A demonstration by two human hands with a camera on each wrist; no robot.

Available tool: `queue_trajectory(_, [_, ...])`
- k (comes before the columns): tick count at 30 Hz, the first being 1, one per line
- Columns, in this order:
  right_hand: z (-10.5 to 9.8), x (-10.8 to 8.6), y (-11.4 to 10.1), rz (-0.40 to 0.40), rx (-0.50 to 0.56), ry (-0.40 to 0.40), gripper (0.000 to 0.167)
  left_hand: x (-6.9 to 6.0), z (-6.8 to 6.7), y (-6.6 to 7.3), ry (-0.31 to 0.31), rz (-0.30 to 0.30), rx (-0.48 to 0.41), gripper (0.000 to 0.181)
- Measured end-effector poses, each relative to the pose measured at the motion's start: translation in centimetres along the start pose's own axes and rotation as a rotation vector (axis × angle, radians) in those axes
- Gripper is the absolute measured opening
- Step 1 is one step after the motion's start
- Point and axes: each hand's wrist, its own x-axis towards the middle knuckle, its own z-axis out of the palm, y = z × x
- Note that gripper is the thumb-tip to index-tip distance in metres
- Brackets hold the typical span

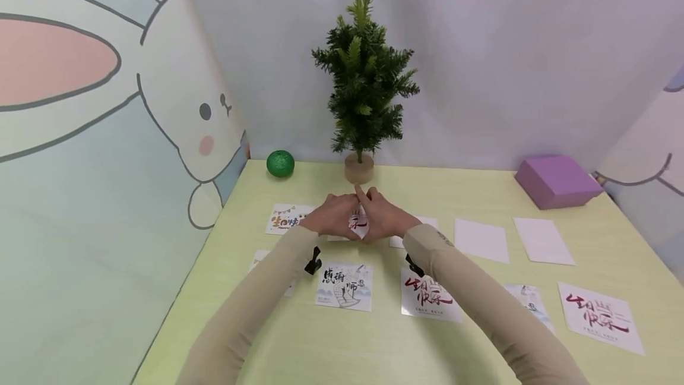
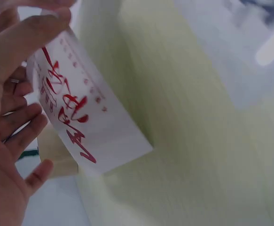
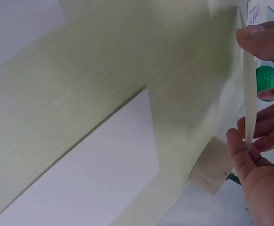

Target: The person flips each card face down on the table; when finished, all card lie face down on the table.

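Both hands hold one white greeting card (image 2: 99,127) with red calligraphy, raised and tilted off the table. In the head view the card (image 1: 358,223) shows between my left hand (image 1: 335,216) and right hand (image 1: 386,216), whose fingertips meet above it. On the left wrist view, the left thumb (image 2: 43,35) lies at the card's edge with the other fingers behind. Seen almost edge-on in the right wrist view, the card (image 3: 250,94) stands between thumb and fingers of the right hand (image 3: 270,113). The hands partly hide it.
Several printed cards (image 1: 344,286) and blank white cards (image 1: 481,239) lie in rows on the pale table (image 1: 320,349). Behind the hands stands a small artificial tree (image 1: 363,88) on a wooden base (image 1: 359,169). A green ball (image 1: 280,164) sits left, a purple box (image 1: 557,182) right.
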Motion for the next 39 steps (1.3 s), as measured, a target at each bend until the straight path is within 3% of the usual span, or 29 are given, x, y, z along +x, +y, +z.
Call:
queue_trajectory(3, [-0.5, -0.5, 0.3, -0.011, 0.056, 0.008, 0.132, 0.1, -0.3, 0.7, 0.005, 0.040, -0.038, 0.099])
queue_trajectory(7, [-1.1, -1.3, 1.3, -0.013, 0.234, 0.031, 0.133, -0.3, -0.9, 0.8, 0.051, 0.023, -0.109, 0.096])
queue_trajectory(11, [-1.0, -1.3, 2.2, -0.056, 0.427, 0.080, 0.128, -0.7, -1.8, 0.3, 0.218, -0.005, -0.392, 0.068])
queue_trajectory(13, [-0.6, -1.0, 2.3, -0.102, 0.466, 0.093, 0.113, -1.1, -2.2, -0.1, 0.285, -0.008, -0.545, 0.054])
queue_trajectory(16, [0.1, -0.6, 2.4, -0.159, 0.433, 0.118, 0.080, -1.7, -2.1, -0.6, 0.298, -0.035, -0.652, 0.047])
queue_trajectory(19, [0.7, -0.4, 2.3, -0.171, 0.312, 0.131, 0.063, -2.7, -1.4, -1.3, 0.237, -0.099, -0.619, 0.048])
queue_trajectory(25, [1.3, -0.1, 2.0, -0.124, 0.008, 0.019, 0.061, -4.9, -0.7, -4.4, 0.131, -0.202, -0.290, 0.059])
queue_trajectory(28, [1.2, 0.0, 2.0, -0.129, -0.073, -0.027, 0.057, -6.3, -1.4, -6.6, 0.079, -0.258, -0.201, 0.073])
queue_trajectory(33, [0.7, 0.7, 1.5, -0.140, -0.100, -0.046, 0.056, -9.4, -2.7, -9.9, -0.054, -0.355, -0.142, 0.098])
queue_trajectory(36, [0.9, 1.9, 0.2, -0.133, -0.077, -0.024, 0.064, -10.4, -2.5, -11.2, -0.075, -0.364, -0.185, 0.109])
queue_trajectory(39, [1.3, 4.3, -2.2, -0.116, -0.055, -0.009, 0.074, -10.5, -2.3, -12.1, -0.065, -0.377, -0.202, 0.114])
